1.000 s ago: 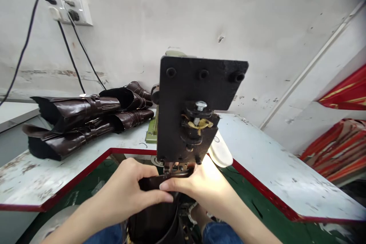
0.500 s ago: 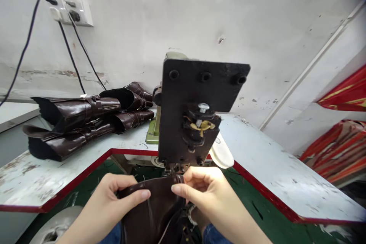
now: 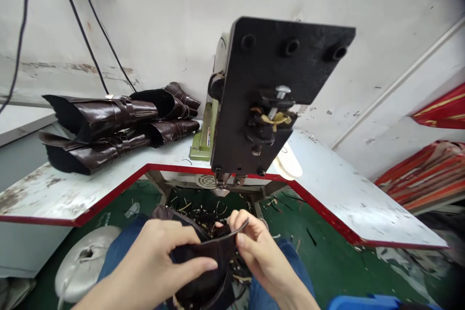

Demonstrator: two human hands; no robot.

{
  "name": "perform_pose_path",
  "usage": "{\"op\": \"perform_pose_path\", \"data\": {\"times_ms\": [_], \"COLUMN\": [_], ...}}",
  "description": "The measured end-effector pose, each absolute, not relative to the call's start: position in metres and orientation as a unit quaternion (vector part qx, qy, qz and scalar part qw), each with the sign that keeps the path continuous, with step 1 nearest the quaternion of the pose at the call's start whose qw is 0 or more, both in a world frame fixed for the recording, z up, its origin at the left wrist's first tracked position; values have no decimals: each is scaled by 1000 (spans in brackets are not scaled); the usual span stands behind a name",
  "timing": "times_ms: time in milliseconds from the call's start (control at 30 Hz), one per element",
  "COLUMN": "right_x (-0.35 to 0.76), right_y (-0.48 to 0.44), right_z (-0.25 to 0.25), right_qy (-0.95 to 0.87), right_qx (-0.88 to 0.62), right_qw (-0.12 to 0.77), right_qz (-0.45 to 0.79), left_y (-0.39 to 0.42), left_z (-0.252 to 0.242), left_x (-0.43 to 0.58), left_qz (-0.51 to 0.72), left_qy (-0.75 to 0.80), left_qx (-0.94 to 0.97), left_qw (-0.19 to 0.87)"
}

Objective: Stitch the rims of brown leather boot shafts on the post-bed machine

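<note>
A dark brown leather boot piece (image 3: 207, 271) hangs between my hands over my lap, its upper edge toward the machine. My right hand (image 3: 254, 247) pinches the piece's right corner between thumb and fingers. At the left, my left hand (image 3: 170, 256) lies over the leather with its thumb stretched along the front and its fingers bent over the edge; it grips the piece. The black head plate of a green machine (image 3: 269, 92) stands just beyond and above the leather, apart from it.
Several brown boots (image 3: 105, 116) lie stacked on the left of the red-edged table (image 3: 334, 184). A white round object (image 3: 87, 261) is at lower left, a blue container (image 3: 366, 302) at lower right. Scraps litter the green floor. Red-orange material (image 3: 425, 169) stands at right.
The leather has come away from under the machine head and down toward my lap, both hands moving with it. The view has tilted lower, showing more floor.
</note>
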State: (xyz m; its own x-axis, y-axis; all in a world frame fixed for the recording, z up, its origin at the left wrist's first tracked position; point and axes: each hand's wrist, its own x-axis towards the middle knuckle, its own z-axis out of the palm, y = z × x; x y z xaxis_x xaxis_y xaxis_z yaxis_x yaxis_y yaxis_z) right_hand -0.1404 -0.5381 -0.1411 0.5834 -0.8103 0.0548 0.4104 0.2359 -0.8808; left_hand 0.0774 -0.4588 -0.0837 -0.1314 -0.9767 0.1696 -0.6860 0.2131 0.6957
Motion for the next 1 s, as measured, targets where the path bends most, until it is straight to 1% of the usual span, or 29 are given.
{"op": "perform_pose_path", "data": {"times_ms": [67, 133, 300, 500, 600, 700, 767, 800, 833, 900, 933, 1000], "right_x": [-151, -162, -175, -174, -176, -177, -176, -175, -174, -172, -172, -170], "right_y": [-536, -537, -536, -533, -535, -535, -533, -531, -529, -527, -527, -527], "right_z": [-152, -154, -153, -153, -151, -147, -147, -148, -150, -154, -156, -159], "right_qy": [203, 203, 196, 196, 266, 360, 401, 417, 430, 447, 453, 463], "right_qx": [-441, -433, -425, -420, -464, -522, -528, -524, -517, -494, -481, -455], "right_qw": [754, 749, 749, 752, 707, 642, 619, 611, 608, 613, 617, 620], "right_qz": [-442, -459, -469, -469, -462, -431, -421, -421, -422, -424, -427, -441], "left_y": [-459, -457, -450, -450, -452, -451, -445, -438, -430, -408, -396, -377], "left_z": [-84, -87, -92, -86, -89, -102, -120, -133, -147, -178, -194, -219], "left_x": [81, 85, 84, 78, 82, 92, 97, 98, 97, 88, 79, 55], "left_qz": [-326, -359, -303, -282, -287, -205, -166, -188, -235, -363, -406, -446], "left_qy": [-684, -676, -709, -723, -712, -680, -644, -632, -622, -602, -581, -533], "left_qx": [594, 590, 559, 546, 559, 605, 643, 656, 664, 657, 655, 646], "left_qw": [270, 258, 305, 317, 315, 360, 380, 368, 342, 274, 260, 318]}}
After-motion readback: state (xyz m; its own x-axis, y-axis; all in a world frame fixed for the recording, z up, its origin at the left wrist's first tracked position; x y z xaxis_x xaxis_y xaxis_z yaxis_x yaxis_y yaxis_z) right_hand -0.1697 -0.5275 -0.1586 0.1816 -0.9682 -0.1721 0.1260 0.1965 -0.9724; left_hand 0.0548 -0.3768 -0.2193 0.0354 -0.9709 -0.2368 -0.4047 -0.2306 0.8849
